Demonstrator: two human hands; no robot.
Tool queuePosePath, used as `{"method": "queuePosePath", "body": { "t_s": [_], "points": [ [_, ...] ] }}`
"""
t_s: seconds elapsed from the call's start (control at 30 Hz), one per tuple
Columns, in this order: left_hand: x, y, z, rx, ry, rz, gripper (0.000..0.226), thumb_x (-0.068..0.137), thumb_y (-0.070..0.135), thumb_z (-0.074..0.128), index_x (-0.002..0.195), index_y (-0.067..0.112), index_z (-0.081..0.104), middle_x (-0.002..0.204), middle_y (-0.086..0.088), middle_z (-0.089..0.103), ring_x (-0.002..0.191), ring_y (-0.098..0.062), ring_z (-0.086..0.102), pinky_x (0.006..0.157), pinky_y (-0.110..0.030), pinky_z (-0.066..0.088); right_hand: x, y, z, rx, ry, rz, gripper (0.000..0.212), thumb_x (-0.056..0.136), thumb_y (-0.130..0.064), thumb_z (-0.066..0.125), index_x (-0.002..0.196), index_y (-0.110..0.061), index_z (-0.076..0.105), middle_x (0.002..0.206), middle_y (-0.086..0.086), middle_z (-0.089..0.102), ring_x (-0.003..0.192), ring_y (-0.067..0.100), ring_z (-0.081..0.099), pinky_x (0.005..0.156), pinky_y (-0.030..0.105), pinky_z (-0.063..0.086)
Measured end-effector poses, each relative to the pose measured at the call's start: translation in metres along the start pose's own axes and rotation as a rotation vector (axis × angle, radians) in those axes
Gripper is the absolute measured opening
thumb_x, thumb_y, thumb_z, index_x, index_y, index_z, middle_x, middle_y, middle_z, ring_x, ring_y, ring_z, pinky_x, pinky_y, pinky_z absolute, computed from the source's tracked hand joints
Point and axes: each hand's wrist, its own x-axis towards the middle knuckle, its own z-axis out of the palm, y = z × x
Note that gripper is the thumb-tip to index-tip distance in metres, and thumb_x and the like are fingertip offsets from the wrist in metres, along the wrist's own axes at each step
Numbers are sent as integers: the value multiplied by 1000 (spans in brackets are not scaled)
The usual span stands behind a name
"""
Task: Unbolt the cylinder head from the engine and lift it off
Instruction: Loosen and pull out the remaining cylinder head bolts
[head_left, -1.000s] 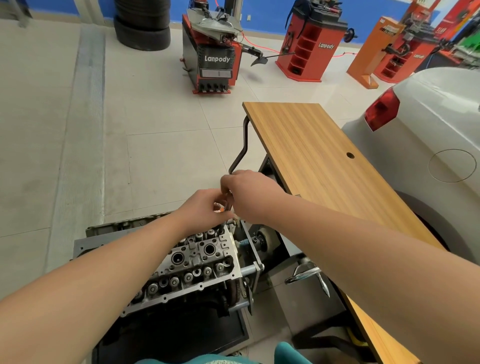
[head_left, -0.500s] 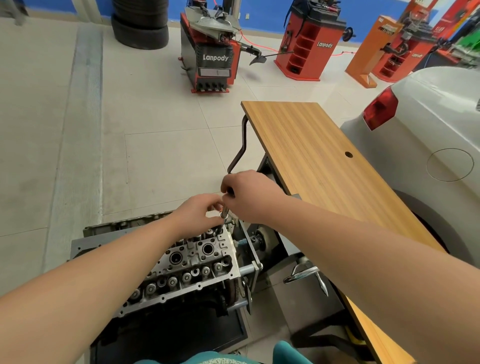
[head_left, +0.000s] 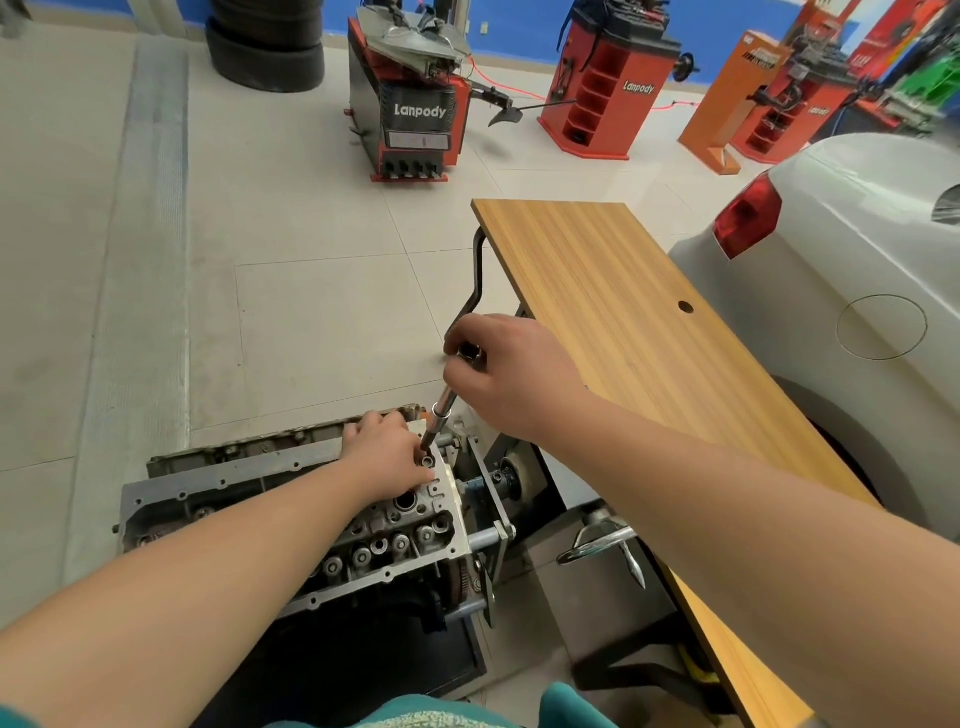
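A grey metal cylinder head with several round bores and bolts sits on the engine block on a stand, low in the middle. My right hand grips the top of a socket wrench, whose shaft slants down to the far right corner of the head. My left hand rests on that corner, fingers curled by a small silver socket or bolt just under the wrench tip. Whether the fingers pinch it is hidden.
A long wooden table runs along the right, next to the engine stand's crank handle. A white car is beyond it. Red tyre machines and stacked tyres stand far back on the tiled floor.
My right hand has lifted and pulled back, exposing the wrench shaft. My left hand has dropped from the wrench down onto the corner of the cylinder head.
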Motion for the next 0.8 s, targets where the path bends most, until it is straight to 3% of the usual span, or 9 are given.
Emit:
{"method": "queuePosePath", "body": {
  "t_s": [0.17, 0.33, 0.47, 0.57, 0.67, 0.8],
  "points": [
    [1, 2, 4, 152, -24, 63, 58, 83, 75, 62, 125, 34, 68, 140, -1, 39, 138, -30, 29, 119, -66, 16, -4, 0, -4, 3, -11, 3, 19, 93, -30, 57, 102, -22, 72, 84, -9, 65, 78, 17, 61, 69, 35, 52],
    [2, -1, 4, -43, 20, 30, 49, 77, 69, 76, 116, 43, 63, 145, 8, 36, 140, -24, 28, 117, -56, 20, -5, -1, -3, 15, -6, 4, 19, 94, -29, 57, 103, -21, 72, 88, -8, 67, 82, 17, 62, 73, 38, 54],
    [-3, -16, 2, -249, 88, 55, 31, 87, 46, 77, 116, 45, 65, 142, 10, 46, 137, -21, 40, 118, -46, 30, -4, -4, 2, 30, -24, -1, 20, 96, -28, 59, 107, -20, 72, 89, -9, 65, 83, 17, 61, 75, 40, 54],
    [-16, -45, -4, -463, 212, 57, 25, 99, 19, 63, 103, 44, 63, 125, 14, 58, 119, -14, 56, 102, -33, 44, -3, -8, 8, 34, -57, -23, 24, 97, -28, 58, 116, -19, 71, 93, -8, 67, 87, 16, 62, 79, 40, 55],
    [-34, -83, -9, -449, 334, -19, 25, 99, 13, 62, 108, 35, 69, 114, 13, 64, 106, -10, 58, 96, -33, 49, -1, -16, 18, 59, -103, -22, 31, 99, -31, 57, 128, -22, 63, 93, -14, 63, 87, 13, 62, 80, 37, 55],
    [-57, -111, -1, -384, 374, 11, 22, 100, 11, 62, 113, 26, 72, 112, 14, 62, 110, -12, 56, 103, -37, 49, 4, -29, 33, 17, -181, -66, 28, 102, -29, 55, 126, -17, 65, 104, -4, 69, 96, 20, 64, 86, 43, 56]
  ]
}}
